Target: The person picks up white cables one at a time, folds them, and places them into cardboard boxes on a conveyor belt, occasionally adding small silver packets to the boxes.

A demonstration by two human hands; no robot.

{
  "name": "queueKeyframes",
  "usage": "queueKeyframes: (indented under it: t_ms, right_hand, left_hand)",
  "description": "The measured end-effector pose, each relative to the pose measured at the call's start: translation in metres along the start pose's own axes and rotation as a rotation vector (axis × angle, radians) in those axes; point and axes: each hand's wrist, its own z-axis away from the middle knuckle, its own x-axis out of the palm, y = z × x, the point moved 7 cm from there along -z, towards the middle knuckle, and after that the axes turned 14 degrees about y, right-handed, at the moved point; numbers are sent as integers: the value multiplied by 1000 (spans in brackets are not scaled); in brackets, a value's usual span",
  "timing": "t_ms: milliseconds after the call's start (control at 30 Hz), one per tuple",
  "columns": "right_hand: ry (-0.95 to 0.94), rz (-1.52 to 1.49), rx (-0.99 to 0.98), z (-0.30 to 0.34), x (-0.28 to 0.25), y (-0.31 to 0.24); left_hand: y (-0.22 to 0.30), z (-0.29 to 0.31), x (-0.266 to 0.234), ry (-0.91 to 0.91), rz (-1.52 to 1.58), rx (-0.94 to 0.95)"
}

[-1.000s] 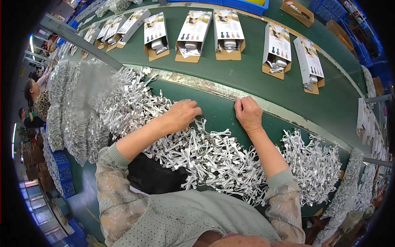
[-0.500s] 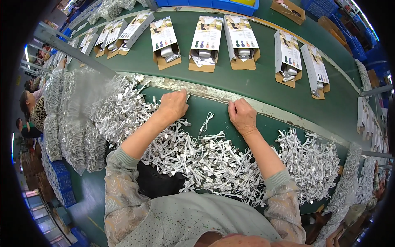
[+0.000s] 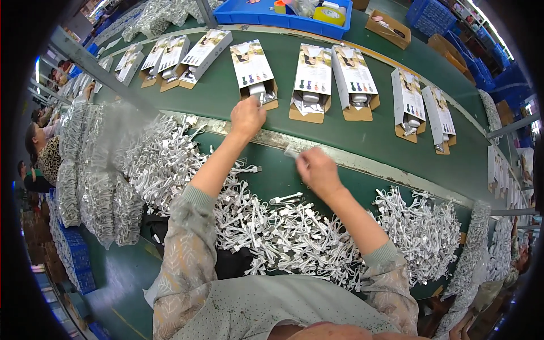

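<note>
My left hand [image 3: 247, 119] reaches over the metal rail to the open lower end of a white printed box [image 3: 252, 63]. Its fingers are closed at the flap, right by the white device [image 3: 257, 91] inside; what they pinch is hidden. Over the near side of the rail, my right hand [image 3: 318, 173] is closed on a short white cable [image 3: 292, 152], blurred by motion. Below both hands spreads a big heap of white cables [image 3: 283, 232] with metal plugs. One cable [image 3: 286, 198] lies along the heap's upper edge.
More open boxes [image 3: 314, 68] stand in a row on the green belt [image 3: 187, 105]. A blue tray [image 3: 272, 21] with tape rolls sits beyond them. Clear bags of cables [image 3: 99, 170] hang at the left. A grey metal post [image 3: 102, 68] slants across the left side.
My left hand has moved up across the rail to a box. My right hand has shifted left, and the loose cable between the hands is gone from the table. The boxes have shifted rightward.
</note>
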Motion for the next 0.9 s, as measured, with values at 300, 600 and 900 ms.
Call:
queueKeyframes:
  t_ms: [300, 600, 900]
  right_hand:
    - [147, 534, 262, -86, -27, 90]
    - [490, 531, 53, -85, -67, 90]
    - [-242, -130, -4, 2, 22, -32]
  left_hand:
    - [47, -9, 49, -9, 259, -11]
    - [24, 54, -54, -396, 103, 285]
    - [-38, 98, -73, -559, -93, 313]
